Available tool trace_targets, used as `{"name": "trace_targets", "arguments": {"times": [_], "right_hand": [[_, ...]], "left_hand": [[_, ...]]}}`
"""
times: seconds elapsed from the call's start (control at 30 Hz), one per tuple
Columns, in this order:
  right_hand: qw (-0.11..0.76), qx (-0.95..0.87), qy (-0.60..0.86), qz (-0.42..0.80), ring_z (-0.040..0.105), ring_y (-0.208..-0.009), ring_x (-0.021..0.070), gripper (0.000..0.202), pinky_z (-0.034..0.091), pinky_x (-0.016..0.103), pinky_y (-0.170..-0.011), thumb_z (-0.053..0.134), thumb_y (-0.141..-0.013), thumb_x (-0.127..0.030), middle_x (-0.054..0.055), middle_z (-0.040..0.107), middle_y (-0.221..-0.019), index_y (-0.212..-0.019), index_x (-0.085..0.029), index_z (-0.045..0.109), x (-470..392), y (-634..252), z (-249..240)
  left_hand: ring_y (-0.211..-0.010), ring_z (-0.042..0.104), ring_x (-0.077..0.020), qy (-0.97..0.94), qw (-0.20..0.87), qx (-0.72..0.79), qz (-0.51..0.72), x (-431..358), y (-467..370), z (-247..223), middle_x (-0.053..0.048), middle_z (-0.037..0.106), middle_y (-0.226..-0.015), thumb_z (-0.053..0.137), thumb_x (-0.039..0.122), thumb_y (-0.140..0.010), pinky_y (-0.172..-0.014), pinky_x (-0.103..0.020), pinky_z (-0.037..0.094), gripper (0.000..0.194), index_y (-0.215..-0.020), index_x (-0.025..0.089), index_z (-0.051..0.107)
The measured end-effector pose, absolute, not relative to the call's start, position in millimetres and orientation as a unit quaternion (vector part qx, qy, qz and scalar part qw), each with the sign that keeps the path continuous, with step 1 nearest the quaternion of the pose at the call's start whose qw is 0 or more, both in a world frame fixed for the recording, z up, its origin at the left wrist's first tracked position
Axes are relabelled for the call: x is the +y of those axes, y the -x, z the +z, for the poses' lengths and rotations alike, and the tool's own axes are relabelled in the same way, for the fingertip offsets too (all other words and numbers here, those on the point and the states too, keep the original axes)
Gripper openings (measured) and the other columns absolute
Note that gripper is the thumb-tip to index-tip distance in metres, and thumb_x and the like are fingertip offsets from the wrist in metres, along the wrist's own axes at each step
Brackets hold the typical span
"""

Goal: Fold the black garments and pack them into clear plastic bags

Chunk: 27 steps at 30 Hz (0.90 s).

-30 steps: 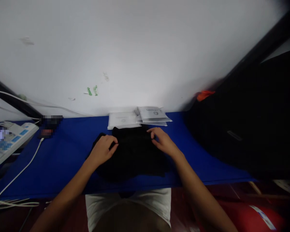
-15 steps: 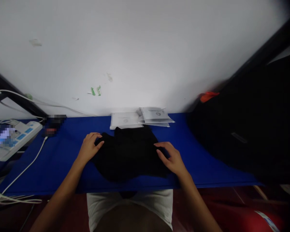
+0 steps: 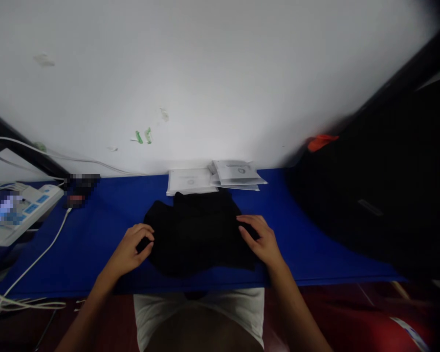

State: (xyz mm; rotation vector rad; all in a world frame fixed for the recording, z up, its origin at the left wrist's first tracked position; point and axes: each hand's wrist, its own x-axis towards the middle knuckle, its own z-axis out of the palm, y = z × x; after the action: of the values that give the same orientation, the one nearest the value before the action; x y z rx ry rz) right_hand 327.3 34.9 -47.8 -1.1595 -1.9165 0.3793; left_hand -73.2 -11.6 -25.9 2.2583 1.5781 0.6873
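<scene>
A black cloth garment (image 3: 201, 234) lies spread on the blue tabletop in front of me; it is too dark to tell its exact kind. At its left edge is my left hand (image 3: 134, 247), fingers curved with a gap between them and the thumb, the tips touching or very near the fabric. My right hand (image 3: 262, 238) rests at the right edge, thumb and fingers apart, fingertips on the cloth. Neither hand grips the fabric. Just behind the garment lie white zip bags (image 3: 238, 171) with dark print, beside a flatter white packet (image 3: 190, 181).
A power strip (image 3: 36, 208) and white cables sit at the far left, near a blurred-out dark device (image 3: 81, 189). A large black mass (image 3: 370, 195), perhaps fabric, covers the right end of the blue table (image 3: 110, 195). A white wall stands behind.
My left hand has moved down along the garment's left edge, from its upper corner toward the middle. My right hand has stayed nearly in place. The camera view has shifted slightly.
</scene>
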Motion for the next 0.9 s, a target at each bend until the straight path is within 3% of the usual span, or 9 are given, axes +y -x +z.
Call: {"name": "trace_targets", "arguments": {"times": [0.13, 0.3, 0.5, 0.57, 0.7, 0.83, 0.9], "right_hand": [[0.426, -0.758, 0.47, 0.155, 0.063, -0.101, 0.0263, 0.018, 0.053, 0.046, -0.087, 0.056, -0.093, -0.03, 0.006, 0.07, -0.105, -0.109, -0.028, 0.064, 34.6, -327.2, -47.0], [0.431, -0.75, 0.476, 0.158, 0.063, -0.099, 0.0268, 0.019, 0.054, 0.047, -0.086, 0.056, -0.093, -0.032, 0.006, 0.07, -0.105, -0.109, -0.028, 0.064, 34.2, -327.3, -47.1], [0.435, -0.746, 0.481, 0.154, 0.063, -0.098, 0.0257, 0.021, 0.054, 0.045, -0.085, 0.056, -0.093, -0.031, 0.007, 0.069, -0.106, -0.112, -0.027, 0.062, 33.2, -327.8, -48.6], [0.441, -0.737, 0.488, 0.153, 0.063, -0.097, 0.0254, 0.021, 0.054, 0.044, -0.084, 0.055, -0.093, -0.032, 0.007, 0.068, -0.107, -0.112, -0.027, 0.062, 32.4, -327.9, -48.4], [0.462, -0.715, 0.502, 0.154, 0.064, -0.09, 0.0238, 0.021, 0.055, 0.042, -0.08, 0.054, -0.093, -0.036, 0.007, 0.067, -0.105, -0.111, -0.026, 0.062, 31.6, -327.6, -47.5], [0.464, -0.714, 0.501, 0.154, 0.064, -0.085, 0.0228, 0.021, 0.056, 0.041, -0.078, 0.055, -0.093, -0.036, 0.007, 0.066, -0.103, -0.11, -0.026, 0.061, 32.1, -327.2, -48.2], [0.462, -0.715, 0.501, 0.155, 0.063, -0.083, 0.022, 0.02, 0.055, 0.04, -0.078, 0.056, -0.093, -0.035, 0.007, 0.066, -0.103, -0.11, -0.026, 0.061, 32.5, -327.2, -49.1]], "left_hand": [[-0.103, 0.058, -0.0261, -0.745, 0.118, 0.612, 0.239, -11.4, 77.0, -36.2, -0.01, 0.056, -0.116, 0.061, 0.036, -0.084, -0.092, -0.046, 0.05, 0.044, -0.126, 0.024, 0.055], [-0.114, 0.051, -0.0294, -0.755, 0.108, 0.615, 0.202, -7.2, 85.2, -36.5, -0.008, 0.053, -0.125, 0.067, 0.037, -0.08, -0.1, -0.053, 0.042, 0.025, -0.103, 0.026, 0.064], [-0.113, 0.053, -0.0281, -0.776, 0.12, 0.577, 0.227, -11.7, 74.8, -17.6, -0.009, 0.059, -0.122, 0.057, 0.034, -0.088, -0.096, -0.047, 0.046, 0.012, -0.091, 0.023, 0.06], [-0.107, 0.058, -0.0258, -0.757, 0.14, 0.589, 0.246, -15.0, 74.4, -8.9, -0.008, 0.063, -0.117, 0.055, 0.037, -0.088, -0.089, -0.041, 0.05, 0.014, -0.093, 0.024, 0.059], [-0.075, 0.063, -0.0192, -0.647, 0.184, 0.68, 0.291, -13.0, 90.8, 5.6, -0.001, 0.066, -0.084, 0.058, 0.043, -0.081, -0.066, -0.03, 0.051, 0.022, -0.09, 0.023, 0.056], [-0.085, 0.065, -0.0211, -0.535, 0.142, 0.717, 0.424, -1.9, 96.5, 16.3, -0.002, 0.063, -0.094, 0.074, 0.049, -0.066, -0.07, -0.031, 0.054, 0.051, -0.106, 0.022, 0.058], [-0.081, 0.064, -0.0191, -0.488, 0.098, 0.71, 0.499, 2.3, 81.6, 17.0, -0.002, 0.061, -0.094, 0.078, 0.048, -0.064, -0.069, -0.031, 0.055, 0.06, -0.113, 0.022, 0.056]]}}
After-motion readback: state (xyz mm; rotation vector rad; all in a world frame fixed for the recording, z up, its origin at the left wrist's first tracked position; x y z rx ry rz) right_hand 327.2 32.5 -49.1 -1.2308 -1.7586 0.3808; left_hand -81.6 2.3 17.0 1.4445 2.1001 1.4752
